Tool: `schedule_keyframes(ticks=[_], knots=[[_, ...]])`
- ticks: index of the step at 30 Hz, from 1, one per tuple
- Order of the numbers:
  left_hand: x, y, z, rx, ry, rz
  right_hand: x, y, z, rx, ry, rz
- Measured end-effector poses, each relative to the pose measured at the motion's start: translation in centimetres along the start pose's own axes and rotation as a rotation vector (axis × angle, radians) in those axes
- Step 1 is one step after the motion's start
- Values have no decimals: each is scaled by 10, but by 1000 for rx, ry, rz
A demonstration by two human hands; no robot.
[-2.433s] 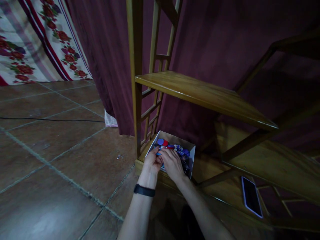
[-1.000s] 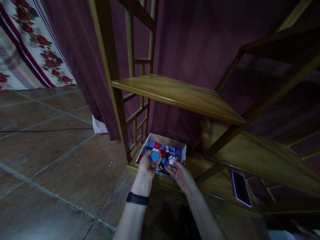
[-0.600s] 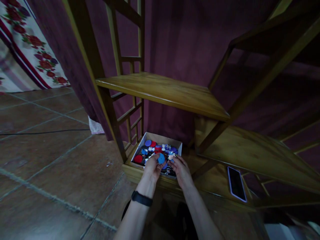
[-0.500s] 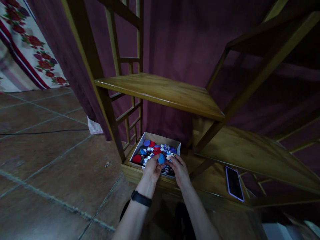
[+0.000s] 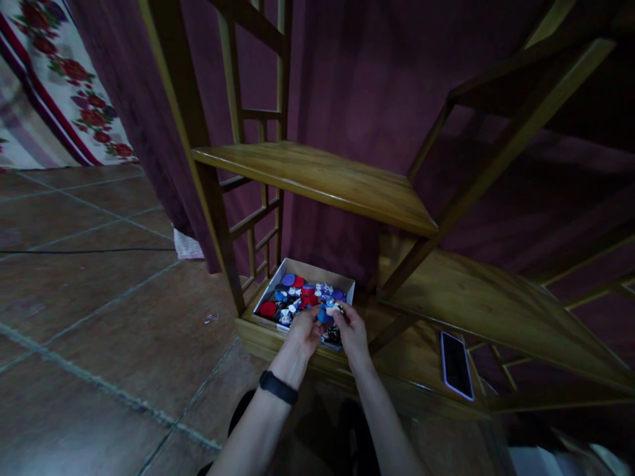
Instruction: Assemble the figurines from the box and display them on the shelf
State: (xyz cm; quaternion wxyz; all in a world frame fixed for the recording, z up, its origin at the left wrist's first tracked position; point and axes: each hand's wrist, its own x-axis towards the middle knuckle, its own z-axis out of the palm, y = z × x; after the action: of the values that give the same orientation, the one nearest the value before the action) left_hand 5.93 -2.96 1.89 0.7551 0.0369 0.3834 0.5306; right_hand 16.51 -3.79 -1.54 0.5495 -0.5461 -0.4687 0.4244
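A shallow cardboard box (image 5: 325,272) on the low shelf holds several small figurines (image 5: 325,289) and round bases in red, blue and purple. Over its front edge, my left hand (image 5: 304,330) has its fingers closed on a blue base (image 5: 324,317). My right hand (image 5: 353,329), closed as well, pinches a small pale figurine (image 5: 334,307) right against that base. Whether the two are joined I cannot tell, since fingers cover part of them. A red base (image 5: 268,309) lies in the box's left front corner.
Above the box juts a wooden shelf board (image 5: 317,173), with a slatted side frame (image 5: 255,218) at left. A phone (image 5: 456,365) rests on the low shelf to the right. A dark curtain (image 5: 347,99) hangs behind. A cable (image 5: 89,251) crosses the tiled floor.
The blue base has tilted from facing me to lying flatter, and the figurine has come over against it. Both hands stay above the front of the box.
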Motion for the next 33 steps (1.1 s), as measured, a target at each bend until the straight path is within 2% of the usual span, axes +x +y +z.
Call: schedule_keyframes(ticks=[12, 21, 27, 33], knots=[[4, -5, -6, 23, 0, 79, -2, 4, -4, 87, -55, 24], [2, -4, -8, 40, -18, 54, 0, 6, -3, 154, -10, 87], [0, -5, -9, 64, -45, 111, 1, 5, -3, 97, -4, 64], [3, -6, -12, 99, -15, 144, 1, 2, -4, 40, -22, 25]])
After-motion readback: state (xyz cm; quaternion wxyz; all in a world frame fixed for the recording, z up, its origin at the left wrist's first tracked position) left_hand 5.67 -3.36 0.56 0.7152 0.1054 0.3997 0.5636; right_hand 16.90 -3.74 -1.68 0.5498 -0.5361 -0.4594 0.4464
